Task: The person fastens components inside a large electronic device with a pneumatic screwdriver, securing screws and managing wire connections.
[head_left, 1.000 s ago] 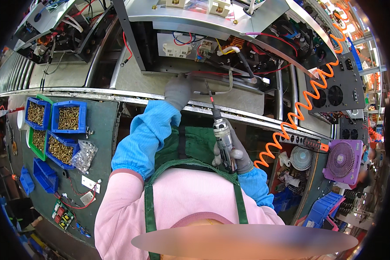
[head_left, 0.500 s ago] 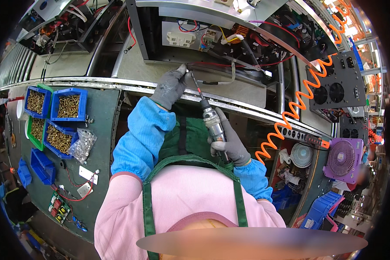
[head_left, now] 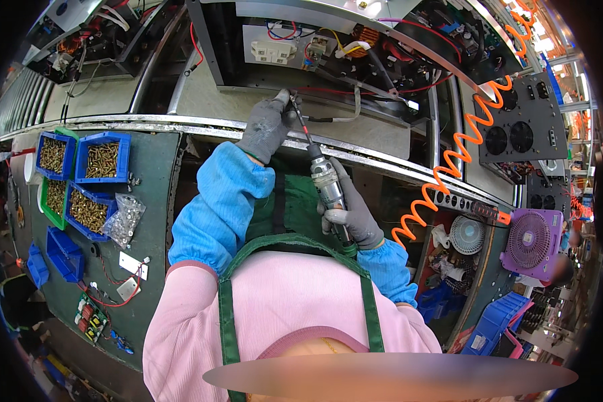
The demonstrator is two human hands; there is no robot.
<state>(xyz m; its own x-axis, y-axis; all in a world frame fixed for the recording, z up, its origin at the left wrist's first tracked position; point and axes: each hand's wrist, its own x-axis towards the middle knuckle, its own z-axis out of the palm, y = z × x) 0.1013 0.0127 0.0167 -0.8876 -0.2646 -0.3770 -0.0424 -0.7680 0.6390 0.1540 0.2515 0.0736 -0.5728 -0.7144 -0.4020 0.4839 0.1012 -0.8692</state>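
Observation:
My right hand, in a grey glove, is wrapped round a silver power screwdriver. Its long bit slants up and left, ending beside the fingertips of my left hand. That hand, gloved alike, is closed in a pinch at the bit's tip; anything small between its fingers is too tiny to name. Both hands are just in front of the lower edge of an open dark metal chassis. Inside it sit a white terminal block, a copper coil and wires. A grey sleeved cable lies by the bit.
On the green bench at left, blue bins hold brass screws, beside a bag of hardware and a small circuit board. An orange coiled hose hangs at right, near a purple fan. A metal rail crosses ahead.
My left hand and the screwdriver's bit have shifted slightly upward, nearer the chassis edge. My grip on the screwdriver looks the same.

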